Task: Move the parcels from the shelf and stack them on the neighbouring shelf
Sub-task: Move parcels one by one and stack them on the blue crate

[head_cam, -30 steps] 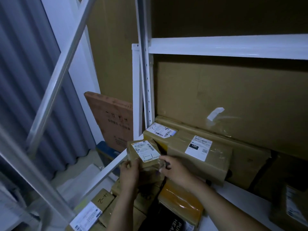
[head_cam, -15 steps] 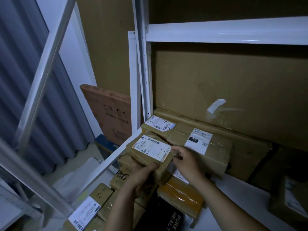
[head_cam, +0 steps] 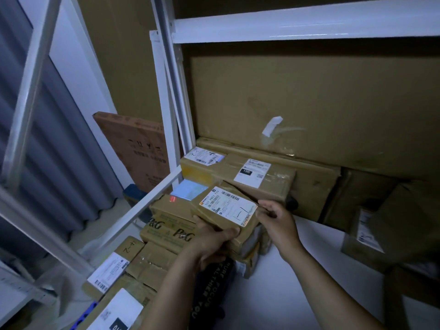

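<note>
The small parcel (head_cam: 226, 208) is held atop the pile of boxes (head_cam: 171, 226) on the shelf (head_cam: 297, 270), with fingers of the left hand (head_cam: 212, 244) curled round its near edge and the right hand (head_cam: 277, 221) pinching a corner (lightly, it seems). Released off-centre, it could slide off.

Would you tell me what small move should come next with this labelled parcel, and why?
Probably ease the labelled parcel down flat onto the pile beside the P&G box: left hand and right hand hold its edges right above that pile.

We've got small parcel (head_cam: 226, 209) over pile (head_cam: 250, 244) on shelf (head_cam: 297, 270), P&G box (head_cam: 166, 231) left, long parcel (head_cam: 262, 179) behind.
</note>
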